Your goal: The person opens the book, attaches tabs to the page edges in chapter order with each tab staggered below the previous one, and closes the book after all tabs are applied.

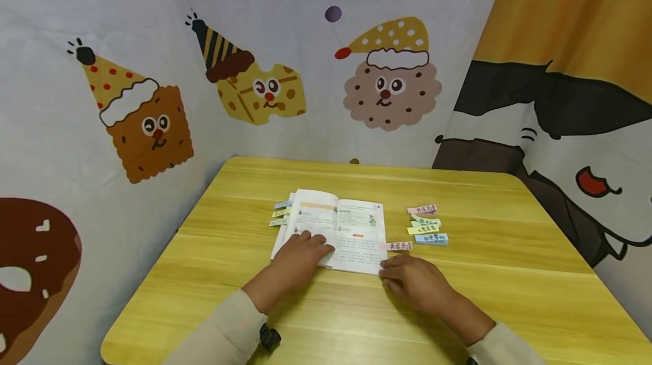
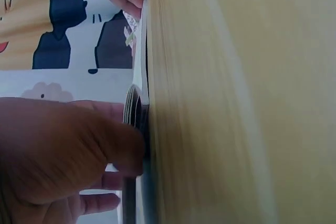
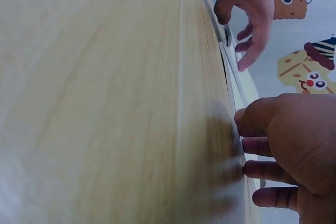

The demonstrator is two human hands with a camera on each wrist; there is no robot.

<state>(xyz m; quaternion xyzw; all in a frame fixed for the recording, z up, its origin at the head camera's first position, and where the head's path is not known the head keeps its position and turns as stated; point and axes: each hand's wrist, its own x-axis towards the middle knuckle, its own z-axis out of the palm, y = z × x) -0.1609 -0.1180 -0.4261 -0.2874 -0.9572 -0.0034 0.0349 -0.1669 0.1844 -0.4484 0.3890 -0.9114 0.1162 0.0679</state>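
Observation:
An open book (image 1: pixel 360 240) with printed pages lies on the wooden table. Across the lower part of its left page rests my left hand (image 1: pixel 299 257), fingers extended and thumb toward the middle fold. The left wrist view has this hand (image 2: pixel 68 153) at the curved page edges. My right hand (image 1: pixel 419 283) touches the lower right corner of the book, its fingers loosely extended. Seen from the right wrist, the thumb and fingers (image 3: pixel 270 169) are spaced along the book's edge. A pink handwritten tab (image 1: pixel 399 246) sticks out from the right page, just above that hand.
Blue, yellow and pale green tabs (image 1: pixel 280 213) project from the book's left side. Right of the book, several handwritten paper strips lie on the table: pink (image 1: pixel 422 209), green (image 1: pixel 427 222), yellow (image 1: pixel 423 231) and blue (image 1: pixel 431 239). A cartoon-printed curtain (image 1: pixel 316 144) hangs behind the table.

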